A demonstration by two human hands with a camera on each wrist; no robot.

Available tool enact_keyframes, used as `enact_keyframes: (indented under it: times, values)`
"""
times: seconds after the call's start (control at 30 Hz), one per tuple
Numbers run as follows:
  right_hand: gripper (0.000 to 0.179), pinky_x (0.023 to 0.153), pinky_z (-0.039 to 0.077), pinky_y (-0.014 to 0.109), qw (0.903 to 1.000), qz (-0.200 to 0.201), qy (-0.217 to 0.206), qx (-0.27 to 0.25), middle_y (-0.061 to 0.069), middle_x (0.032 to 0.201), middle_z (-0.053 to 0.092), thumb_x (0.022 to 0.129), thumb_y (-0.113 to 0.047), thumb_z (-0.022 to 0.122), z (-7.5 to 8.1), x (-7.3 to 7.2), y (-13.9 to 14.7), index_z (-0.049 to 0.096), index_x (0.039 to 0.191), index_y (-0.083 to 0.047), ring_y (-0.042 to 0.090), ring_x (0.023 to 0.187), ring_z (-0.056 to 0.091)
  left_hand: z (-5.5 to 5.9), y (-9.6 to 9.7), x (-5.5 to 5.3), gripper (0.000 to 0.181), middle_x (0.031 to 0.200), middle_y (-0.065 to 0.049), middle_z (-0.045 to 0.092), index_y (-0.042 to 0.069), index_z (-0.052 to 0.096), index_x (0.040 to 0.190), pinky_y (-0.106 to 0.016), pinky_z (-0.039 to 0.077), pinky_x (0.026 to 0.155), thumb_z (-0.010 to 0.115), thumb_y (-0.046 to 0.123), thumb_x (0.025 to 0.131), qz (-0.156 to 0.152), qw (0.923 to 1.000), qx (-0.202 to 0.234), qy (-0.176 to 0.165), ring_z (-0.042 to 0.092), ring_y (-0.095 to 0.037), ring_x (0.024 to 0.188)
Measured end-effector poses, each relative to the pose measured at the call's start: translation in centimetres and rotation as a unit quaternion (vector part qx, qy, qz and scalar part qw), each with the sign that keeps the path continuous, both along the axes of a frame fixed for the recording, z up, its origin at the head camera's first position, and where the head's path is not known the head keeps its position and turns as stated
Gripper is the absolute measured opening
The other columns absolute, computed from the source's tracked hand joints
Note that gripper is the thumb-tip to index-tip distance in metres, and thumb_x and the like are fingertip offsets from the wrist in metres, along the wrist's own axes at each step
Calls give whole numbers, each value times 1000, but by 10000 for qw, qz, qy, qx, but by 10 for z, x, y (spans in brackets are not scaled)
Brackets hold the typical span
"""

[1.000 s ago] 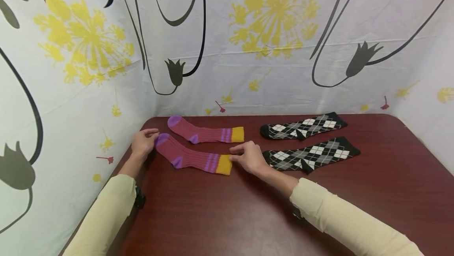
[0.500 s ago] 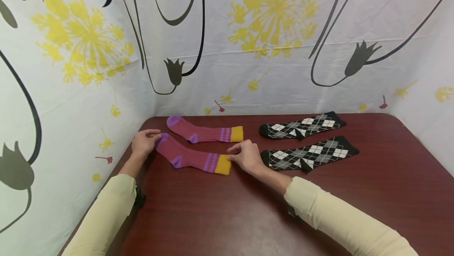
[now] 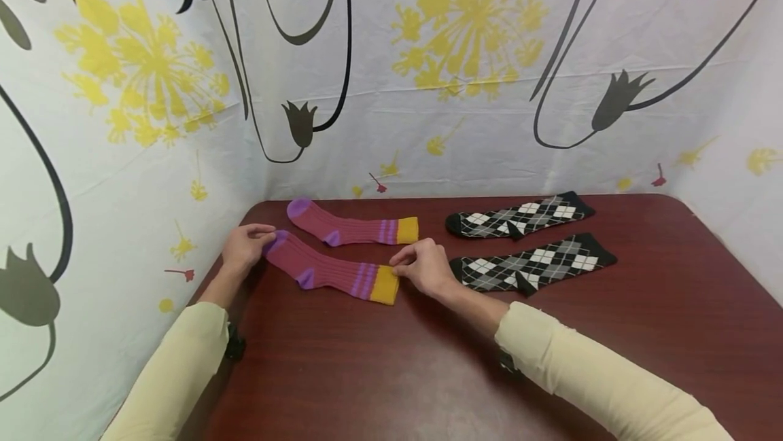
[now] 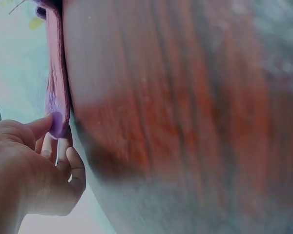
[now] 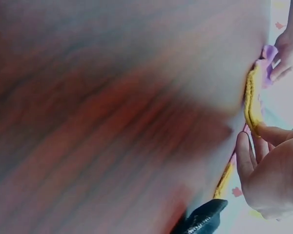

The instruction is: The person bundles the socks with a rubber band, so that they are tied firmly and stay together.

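A pink ribbed sock (image 3: pixel 330 271) with purple toe and heel and a yellow cuff lies nearer of two on the table. My left hand (image 3: pixel 242 249) pinches its purple toe; in the left wrist view the thumb is on top of the toe (image 4: pixel 56 124), fingers behind it. At the other end my right hand (image 3: pixel 426 268) pinches a corner of the yellow cuff (image 5: pixel 253 100) between thumb and fingers. Behind it lies the matching pink sock (image 3: pixel 361 232), touched by neither hand.
Two black, grey and white argyle socks lie to the right: a far one (image 3: pixel 526 217) and a near one (image 3: pixel 544 264), the latter close behind my right wrist. The dark red table (image 3: pixel 367 373) meets a patterned white cloth (image 3: pixel 379 135) at the back and left.
My left hand has shifted slightly left with the near pink sock's toe. The right hand keeps to the cuff, nearly still. The other socks have not moved on the table.
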State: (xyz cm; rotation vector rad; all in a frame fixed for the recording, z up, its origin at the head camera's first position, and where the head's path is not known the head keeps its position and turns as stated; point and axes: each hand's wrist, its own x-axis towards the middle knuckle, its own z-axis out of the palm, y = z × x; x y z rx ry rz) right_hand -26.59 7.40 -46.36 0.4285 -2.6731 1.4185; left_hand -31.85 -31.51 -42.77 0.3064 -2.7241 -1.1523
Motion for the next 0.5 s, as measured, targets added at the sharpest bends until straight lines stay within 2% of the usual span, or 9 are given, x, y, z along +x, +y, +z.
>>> enact_keyframes:
  times: [0.03, 0.1, 0.2, 0.27, 0.5]
  values:
    - [6, 65, 57, 30, 10000, 64, -5, -46, -7, 77, 77, 86, -17, 91, -2, -1, 1, 86, 89, -18, 11, 74, 73, 1, -1, 1, 30, 114, -18, 78, 3, 78, 122, -48, 44, 104, 76, 26, 102, -27, 10000, 21, 13, 67, -36, 120]
    - [5, 63, 57, 30, 9997, 73, -197, -109, -6, 78, 77, 87, -14, 90, 7, 5, 1, 86, 91, -16, 11, 72, 73, 2, -3, 3, 30, 114, -18, 78, 2, 78, 122, -41, 47, 96, 75, 25, 102, -101, 9999, 13, 64, 68, -34, 115]
    - [5, 62, 57, 30, 9988, 72, -463, -137, 0, 80, 78, 89, -9, 87, 32, 23, 0, 85, 94, -9, 18, 73, 75, 4, -4, 7, 30, 112, -18, 78, 2, 78, 121, -32, 49, 83, 74, 24, 103, -227, 9995, -96, 212, 69, -31, 106]
    - [5, 66, 59, 31, 9983, 8, -566, -123, 2, 82, 78, 90, -6, 86, 49, 34, 0, 85, 94, -8, 20, 75, 76, 6, -5, 10, 29, 111, -18, 79, 2, 78, 121, -29, 48, 78, 74, 25, 103, -278, 9990, -179, 292, 69, -29, 102]
    - [5, 73, 61, 33, 9982, -62, -548, -241, 2, 84, 79, 89, -5, 86, 59, 42, 9, 85, 93, -8, 13, 74, 75, 14, -5, 21, 31, 109, -18, 79, 3, 79, 120, -23, 47, 69, 74, 28, 103, -418, 9977, -271, 462, 68, -27, 97]
